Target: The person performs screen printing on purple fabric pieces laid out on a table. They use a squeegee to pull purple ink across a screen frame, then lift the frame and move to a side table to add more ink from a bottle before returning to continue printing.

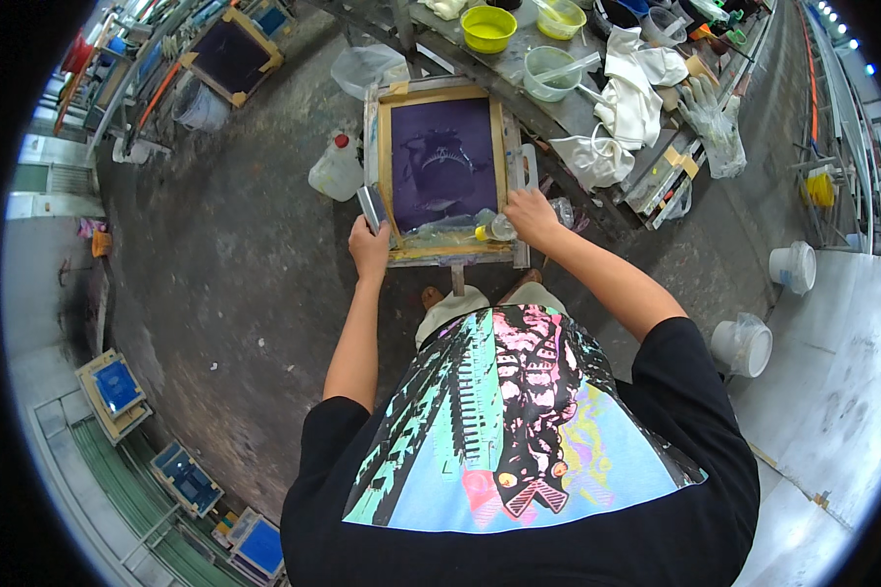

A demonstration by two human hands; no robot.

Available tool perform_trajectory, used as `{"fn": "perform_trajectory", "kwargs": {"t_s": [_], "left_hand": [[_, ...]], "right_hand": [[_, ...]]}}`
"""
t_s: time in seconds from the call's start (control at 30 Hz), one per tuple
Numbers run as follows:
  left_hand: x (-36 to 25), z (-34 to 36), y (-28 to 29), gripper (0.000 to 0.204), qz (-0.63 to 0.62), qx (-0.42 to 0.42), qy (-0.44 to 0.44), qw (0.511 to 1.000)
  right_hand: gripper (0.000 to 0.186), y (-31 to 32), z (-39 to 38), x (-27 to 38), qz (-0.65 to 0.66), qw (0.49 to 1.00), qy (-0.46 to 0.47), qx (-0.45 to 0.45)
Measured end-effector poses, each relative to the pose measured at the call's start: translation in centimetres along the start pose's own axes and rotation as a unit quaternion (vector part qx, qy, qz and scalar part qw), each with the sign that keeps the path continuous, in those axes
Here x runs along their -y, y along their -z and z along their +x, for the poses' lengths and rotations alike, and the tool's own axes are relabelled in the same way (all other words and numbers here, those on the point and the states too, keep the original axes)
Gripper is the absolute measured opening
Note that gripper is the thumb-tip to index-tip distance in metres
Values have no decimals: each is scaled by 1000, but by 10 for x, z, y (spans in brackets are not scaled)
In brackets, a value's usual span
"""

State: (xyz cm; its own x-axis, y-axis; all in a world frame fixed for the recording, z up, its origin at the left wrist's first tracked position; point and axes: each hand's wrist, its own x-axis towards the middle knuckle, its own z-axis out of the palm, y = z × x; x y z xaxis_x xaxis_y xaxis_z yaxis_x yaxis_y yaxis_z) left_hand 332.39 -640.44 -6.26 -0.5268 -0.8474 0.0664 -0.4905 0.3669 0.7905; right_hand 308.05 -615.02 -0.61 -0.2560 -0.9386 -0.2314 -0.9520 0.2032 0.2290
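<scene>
A framed printing screen with dark purple mesh stands upright in front of me, with a pale curved mark in its middle and wet-looking residue along its lower edge. My left hand is closed around a grey, flat bar-like tool beside the frame's left edge; its exact kind is unclear. At the lower right corner of the frame, my right hand is closed on a clear plastic bottle. The bottle's yellow tip points left, over the bottom of the screen. My fingers hide part of the bottle's body.
A white jug with a red cap sits on the floor at left. The table at right holds a yellow bowl, a clear tub, white rags and gloves. White buckets stand farther right.
</scene>
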Motion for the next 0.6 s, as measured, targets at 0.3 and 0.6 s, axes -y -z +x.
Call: {"fn": "perform_trajectory", "kwargs": {"t_s": [0.3, 0.6], "left_hand": [[-36, -12, -87, 32, 18, -4, -67, 998], [-90, -38, -124, 27, -104, 121, -6, 987]], "right_hand": [[65, -5, -63, -20, 106, 978, -123, -133], [70, 11, -105, -36, 226, 928, -210, -208]]}}
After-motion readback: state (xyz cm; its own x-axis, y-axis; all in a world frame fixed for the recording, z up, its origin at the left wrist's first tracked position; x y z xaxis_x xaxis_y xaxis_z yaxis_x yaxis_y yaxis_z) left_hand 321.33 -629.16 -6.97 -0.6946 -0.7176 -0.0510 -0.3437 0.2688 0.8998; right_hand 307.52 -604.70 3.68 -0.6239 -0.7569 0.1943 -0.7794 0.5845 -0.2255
